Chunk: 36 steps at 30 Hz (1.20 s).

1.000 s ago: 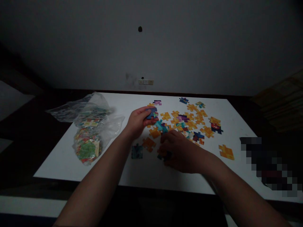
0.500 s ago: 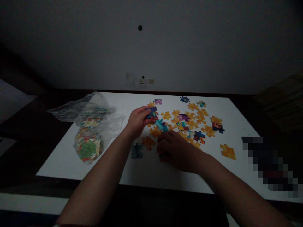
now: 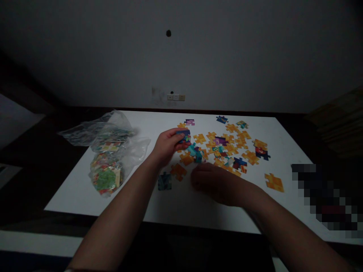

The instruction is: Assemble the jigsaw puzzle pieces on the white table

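Observation:
A blue jigsaw piece (image 3: 183,135) with a bit of green is pinched between the thumb and fingers of my left hand (image 3: 167,145), above the table. Closed and curled, my right hand (image 3: 211,181) hovers low over the tabletop, slightly blurred; whatever its fingers hold, if anything, is hidden. Just beyond it lies a teal jigsaw piece (image 3: 193,149) among orange ones. Between my forearms are an orange piece (image 3: 178,171) and a dark teal piece (image 3: 165,181). To the right spreads a loose heap of mostly orange pieces (image 3: 231,139), with purple and blue ones mixed in.
Clear plastic bags (image 3: 106,175) with colourful pieces inside lie on the left of the white table (image 3: 76,189). A lone orange piece (image 3: 274,182) sits near the right side. Behind the table rises a grey wall (image 3: 227,68) with sockets (image 3: 176,97).
My right hand has shifted slightly toward me and right, its fingers curling in more, uncovering pieces beyond it. My left hand still holds the blue piece in nearly the same spot.

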Available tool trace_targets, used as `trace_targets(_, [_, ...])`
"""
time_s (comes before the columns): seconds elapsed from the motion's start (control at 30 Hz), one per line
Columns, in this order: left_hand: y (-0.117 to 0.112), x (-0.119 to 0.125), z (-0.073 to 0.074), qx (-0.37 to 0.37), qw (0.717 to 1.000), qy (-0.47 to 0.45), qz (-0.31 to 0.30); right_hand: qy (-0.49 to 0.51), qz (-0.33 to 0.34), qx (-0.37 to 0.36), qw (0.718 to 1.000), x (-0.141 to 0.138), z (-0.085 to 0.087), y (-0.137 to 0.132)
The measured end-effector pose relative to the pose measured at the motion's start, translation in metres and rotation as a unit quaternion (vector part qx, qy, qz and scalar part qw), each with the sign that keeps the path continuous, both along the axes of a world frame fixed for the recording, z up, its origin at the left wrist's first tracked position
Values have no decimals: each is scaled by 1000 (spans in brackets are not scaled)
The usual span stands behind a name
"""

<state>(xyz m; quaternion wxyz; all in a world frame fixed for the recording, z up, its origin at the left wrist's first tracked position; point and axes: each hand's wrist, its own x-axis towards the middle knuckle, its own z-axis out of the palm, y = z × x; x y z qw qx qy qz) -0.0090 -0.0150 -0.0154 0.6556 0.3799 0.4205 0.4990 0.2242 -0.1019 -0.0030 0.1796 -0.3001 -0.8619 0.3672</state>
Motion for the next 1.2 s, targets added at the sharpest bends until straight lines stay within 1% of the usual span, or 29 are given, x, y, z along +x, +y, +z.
trace_targets(0.07, [-3, 1, -1, 11, 1000, 13, -20, 65, -53, -6, 996, 4, 4, 7])
trace_targets(0.13, [-6, 4, -2, 28, 998, 26, -44, 110, -142, -3, 984, 10, 6, 16])
trace_targets(0.23, [-11, 8, -2, 42, 996, 37, -72, 127, -262, -33, 956, 16, 6, 28])
trace_targets(0.3, [-13, 11, -1, 47, 995, 33, -83, 129, -304, -81, 941, 20, 3, 31])
trace_targets(0.37, [-15, 13, -1, 54, 994, 26, -92, 143, -300, -139, 933, 22, 1, 31])
trace_targets(0.43, [-16, 14, -1, 59, 993, 19, -98, 155, -266, -174, 935, 23, 0, 29])
trace_targets(0.5, [-16, 14, -1, 63, 993, 16, -97, 147, -225, -187, 945, 24, 1, 28])
trace_targets(0.57, [-16, 14, -2, 64, 993, 20, -98, 123, -203, -184, 954, 24, 2, 27])
trace_targets(0.63, [-17, 15, -2, 63, 992, 29, -105, 106, -215, -158, 958, 23, 3, 29])
trace_targets(0.7, [-18, 14, -1, 64, 991, 38, -116, 104, -249, -122, 955, 22, 3, 31])
trace_targets(0.77, [-20, 14, -1, 63, 989, 44, -125, 111, -266, -111, 951, 20, 2, 33])
trace_targets(1.0, [-22, 15, -2, 54, 985, 37, -163, 115, -274, -142, 944, 16, 1, 36])
trace_targets(1.2, [-23, 18, -3, 17, 987, 8, -162, 140, -271, -166, 938, 19, -2, 37])
